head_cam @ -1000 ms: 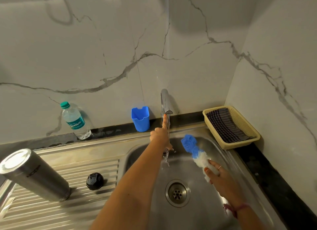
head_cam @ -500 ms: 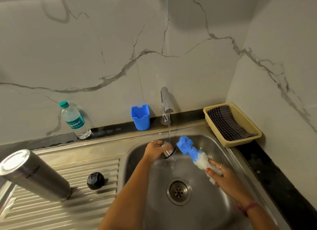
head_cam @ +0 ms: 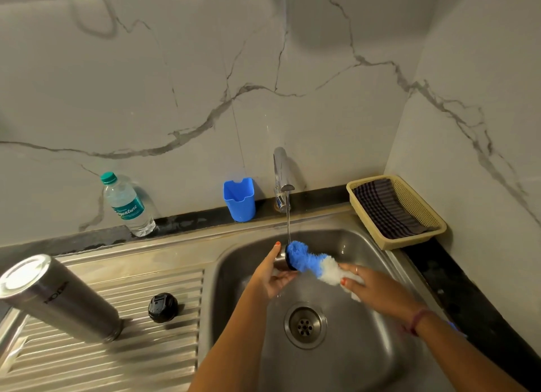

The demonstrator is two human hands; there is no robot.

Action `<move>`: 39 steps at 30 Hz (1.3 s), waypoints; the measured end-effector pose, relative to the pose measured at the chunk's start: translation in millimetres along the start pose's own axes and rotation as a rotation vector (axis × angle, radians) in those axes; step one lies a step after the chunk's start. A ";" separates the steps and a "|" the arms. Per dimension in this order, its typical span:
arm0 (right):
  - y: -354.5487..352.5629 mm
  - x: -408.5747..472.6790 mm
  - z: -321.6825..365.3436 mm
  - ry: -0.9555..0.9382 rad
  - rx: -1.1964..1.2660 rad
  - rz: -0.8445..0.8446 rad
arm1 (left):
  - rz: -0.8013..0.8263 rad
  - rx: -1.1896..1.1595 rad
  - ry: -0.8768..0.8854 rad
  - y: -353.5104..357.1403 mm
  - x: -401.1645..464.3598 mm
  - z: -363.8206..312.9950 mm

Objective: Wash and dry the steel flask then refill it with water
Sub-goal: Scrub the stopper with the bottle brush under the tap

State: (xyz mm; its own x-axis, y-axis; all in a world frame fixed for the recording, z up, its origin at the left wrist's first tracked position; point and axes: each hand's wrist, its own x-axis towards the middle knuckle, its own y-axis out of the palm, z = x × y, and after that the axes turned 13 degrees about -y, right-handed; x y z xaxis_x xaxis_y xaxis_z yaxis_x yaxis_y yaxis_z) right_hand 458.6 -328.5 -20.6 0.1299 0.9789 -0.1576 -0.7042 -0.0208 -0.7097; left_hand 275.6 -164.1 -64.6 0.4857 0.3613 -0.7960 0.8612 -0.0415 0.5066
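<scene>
Water [head_cam: 288,221] runs from the tap [head_cam: 281,169] onto the blue end of the brush [head_cam: 310,261], which now presses into the small steel cap [head_cam: 281,261]; half a second ago the brush sat to the right of the cap, clear of it, and a second ago the left hand was up at the tap. Left hand [head_cam: 273,276] has a curled grip round the cap, thumb on top. Right hand [head_cam: 376,289] has its grip closed round the white end of the brush, just right of the left grip, over the sink [head_cam: 366,362].

Far left of both grips, the flask [head_cam: 58,298] stands upside down on the ribbed drainboard [head_cam: 102,359], untouched, with a black lid [head_cam: 162,307] between it and the sink. Behind, on the dark counter [head_cam: 187,224] strip, stand a water bottle [head_cam: 127,205] and a blue cup [head_cam: 239,199]. Beyond the right grip, a beige basket [head_cam: 409,239] holds a checked cloth [head_cam: 383,210]. White marble-veined walls [head_cam: 322,84] close the corner.
</scene>
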 end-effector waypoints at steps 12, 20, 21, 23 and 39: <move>-46.5 37.8 28.9 -0.804 -1.233 0.000 | -0.072 0.009 -0.073 14.7 3.2 -4.0; -36.3 51.3 50.5 0.070 -0.039 0.251 | -0.003 -0.041 0.013 17.9 -0.9 -4.3; -41.4 53.8 51.9 0.277 0.262 0.303 | 0.005 -0.051 0.020 17.1 -0.7 -4.6; -51.5 51.5 52.2 0.556 0.683 0.323 | 0.003 -0.061 0.051 16.2 -1.1 -8.3; -22.3 29.8 38.5 -0.331 -0.807 0.019 | -0.035 -0.035 -0.001 23.8 -7.3 -13.6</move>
State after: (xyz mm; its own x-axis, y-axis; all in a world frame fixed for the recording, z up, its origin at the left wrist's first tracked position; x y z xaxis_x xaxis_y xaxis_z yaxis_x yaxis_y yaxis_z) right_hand 451.3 -291.0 16.9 -0.1744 0.9831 -0.0557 0.0213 -0.0528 -0.9984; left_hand 290.5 -155.1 -42.1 0.4557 0.3611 -0.8136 0.8718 0.0033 0.4898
